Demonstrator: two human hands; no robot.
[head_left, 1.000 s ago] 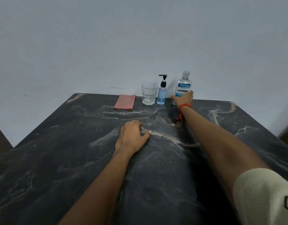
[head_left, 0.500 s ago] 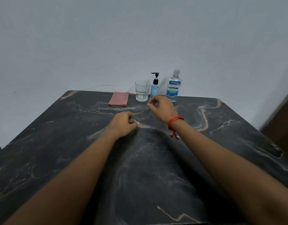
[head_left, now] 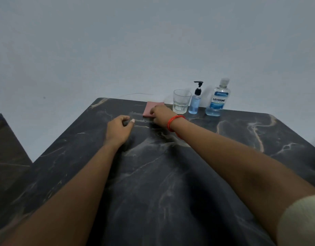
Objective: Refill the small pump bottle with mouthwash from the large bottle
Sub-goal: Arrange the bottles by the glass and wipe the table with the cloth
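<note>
The small pump bottle [head_left: 194, 103], black pump on top and pale blue liquid inside, stands at the table's far edge. Just right of it stands the large mouthwash bottle [head_left: 218, 102], clear with a blue label and its cap on, holding blue liquid low down. My right hand [head_left: 162, 115], with a red band at the wrist, reaches left of both bottles, fingers curled over the near edge of a folded pink cloth [head_left: 150, 108]. My left hand [head_left: 117, 129] rests on the table nearby, loosely curled and holding nothing.
A clear glass tumbler [head_left: 181, 102] with a little water stands between the cloth and the pump bottle. The dark marble table [head_left: 153, 174] ends at a pale wall behind the bottles. A thin wire lies at the far edge.
My right hand let go of the large bottle, drew back, then moved left onto the pink cloth. The left hand went from flat to loosely curled. The view has turned left.
</note>
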